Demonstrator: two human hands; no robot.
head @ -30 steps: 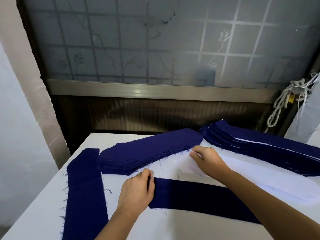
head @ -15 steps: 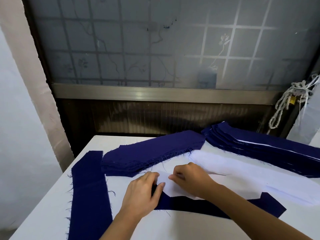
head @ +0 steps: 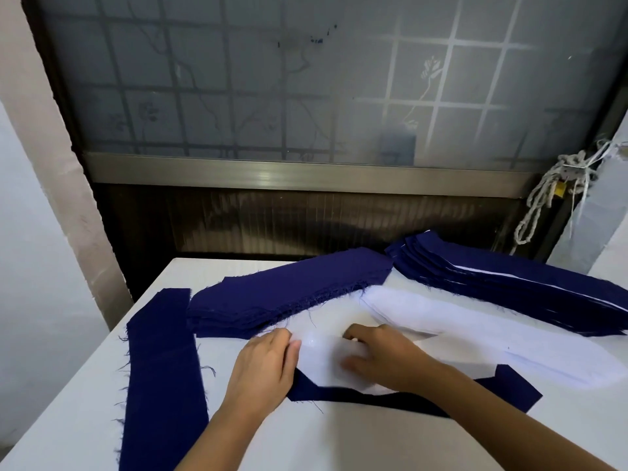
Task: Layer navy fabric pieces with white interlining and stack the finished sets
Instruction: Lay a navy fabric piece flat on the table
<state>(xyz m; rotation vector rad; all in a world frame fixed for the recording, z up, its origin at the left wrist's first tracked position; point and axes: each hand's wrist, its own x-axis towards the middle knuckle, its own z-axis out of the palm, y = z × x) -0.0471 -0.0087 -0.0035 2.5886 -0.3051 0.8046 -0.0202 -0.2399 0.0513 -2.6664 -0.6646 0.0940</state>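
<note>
A navy fabric piece (head: 516, 390) lies flat on the white table (head: 356, 436) in front of me. A white interlining piece (head: 323, 362) covers most of it. My left hand (head: 261, 372) rests on the left end, its fingers at the interlining's edge. My right hand (head: 380, 358) sits on the interlining with curled fingers that seem to pinch it. A pile of loose navy pieces (head: 289, 294) lies behind my hands. More white interlining (head: 475, 331) is spread to the right. The stack of layered sets (head: 509, 283) sits at the back right.
A long navy strip (head: 159, 375) runs down the table's left side. A frosted window and dark panel stand behind the table. A knotted white rope (head: 543, 198) hangs at the right. A wall closes the left side.
My right hand pulled a white interlining piece from the right pile toward me and laid it over the navy piece. My left hand stayed at the left end.
</note>
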